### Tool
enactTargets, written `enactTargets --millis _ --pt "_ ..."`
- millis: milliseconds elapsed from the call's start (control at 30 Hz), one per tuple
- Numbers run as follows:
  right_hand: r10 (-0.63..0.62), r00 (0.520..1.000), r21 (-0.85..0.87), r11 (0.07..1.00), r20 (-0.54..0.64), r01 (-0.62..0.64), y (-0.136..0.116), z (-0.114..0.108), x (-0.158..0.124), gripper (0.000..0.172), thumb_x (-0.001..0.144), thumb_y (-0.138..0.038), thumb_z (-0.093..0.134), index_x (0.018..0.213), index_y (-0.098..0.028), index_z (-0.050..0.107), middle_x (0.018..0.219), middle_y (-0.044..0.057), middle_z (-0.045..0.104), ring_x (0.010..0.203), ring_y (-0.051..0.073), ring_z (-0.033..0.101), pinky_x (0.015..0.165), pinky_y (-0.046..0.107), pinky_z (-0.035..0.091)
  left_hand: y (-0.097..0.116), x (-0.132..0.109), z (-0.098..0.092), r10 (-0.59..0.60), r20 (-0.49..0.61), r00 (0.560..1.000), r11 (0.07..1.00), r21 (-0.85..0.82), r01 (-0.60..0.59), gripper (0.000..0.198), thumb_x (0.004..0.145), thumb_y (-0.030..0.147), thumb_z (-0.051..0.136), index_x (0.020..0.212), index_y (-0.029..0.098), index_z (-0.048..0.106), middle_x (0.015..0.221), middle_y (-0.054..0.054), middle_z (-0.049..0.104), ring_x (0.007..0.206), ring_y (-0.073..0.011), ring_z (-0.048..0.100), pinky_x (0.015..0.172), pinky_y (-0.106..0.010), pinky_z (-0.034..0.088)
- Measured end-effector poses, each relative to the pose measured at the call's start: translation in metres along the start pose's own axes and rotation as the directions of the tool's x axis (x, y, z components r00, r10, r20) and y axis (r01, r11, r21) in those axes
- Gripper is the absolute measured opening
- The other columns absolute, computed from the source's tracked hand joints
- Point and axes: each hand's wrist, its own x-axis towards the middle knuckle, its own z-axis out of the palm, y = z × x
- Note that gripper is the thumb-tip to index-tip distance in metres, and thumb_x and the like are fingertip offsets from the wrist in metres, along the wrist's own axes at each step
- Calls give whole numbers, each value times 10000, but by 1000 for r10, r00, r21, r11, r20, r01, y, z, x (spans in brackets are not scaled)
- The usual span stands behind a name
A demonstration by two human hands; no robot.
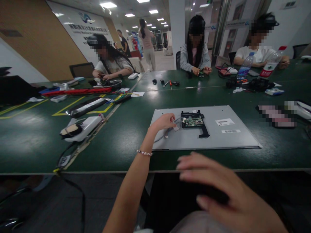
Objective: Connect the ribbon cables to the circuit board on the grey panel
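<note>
A flat grey panel (213,139) lies on the green table in front of me, carrying a green circuit board (193,121) in a black plastic frame (203,132). At the panel's left side, my left hand (165,121) is closed, its fingers pinching a grey cable (178,120) that runs to the board. A pale tag or connector (176,128) hangs just below those fingertips. Closer to me, my right hand (218,184) hovers before the table edge with fingers apart, holding nothing. Its thumb is separate from the other fingers.
Across the table sit several people; one has hands (201,72) on a small part. A screwdriver (170,84) and wrench (165,84) lie beyond the panel. Two bottles (245,66) stand far right. At left are a white device (84,127) and a black cable (73,184) over the edge.
</note>
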Motion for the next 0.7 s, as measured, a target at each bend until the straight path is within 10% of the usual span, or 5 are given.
enactTargets --millis 133,300,700 --pt "302 857 -395 789 -418 -471 90 -45 -7 505 933 -332 430 1434 -282 404 1472 75 430 1361 284 386 1121 526 317 9 -4 -5 -16 -35 999 998 -54 14 368 723 264 662 1069 145 624 913 -55 693 788 -171 630 704 -257 456" --pt "522 612 -509 346 -594 -788 184 -75 -74 547 937 -450 352 1413 -198 444 1480 162 412 1353 403 366 1009 666 358 15 -8 -9 -11 -91 996 992 -125 0 346 728 179 633 1072 146 640 888 -50 707 753 -155 638 691 -249 468" --pt "527 794 -740 395 -304 -545 208 -75 -94 576 973 -461 216 1477 -217 349 1543 93 344 1413 298 306 1114 613 244 21 -10 -10 -29 -389 921 1000 -13 26 211 835 167 527 966 156 690 888 -69 713 795 -175 645 727 -253 469"
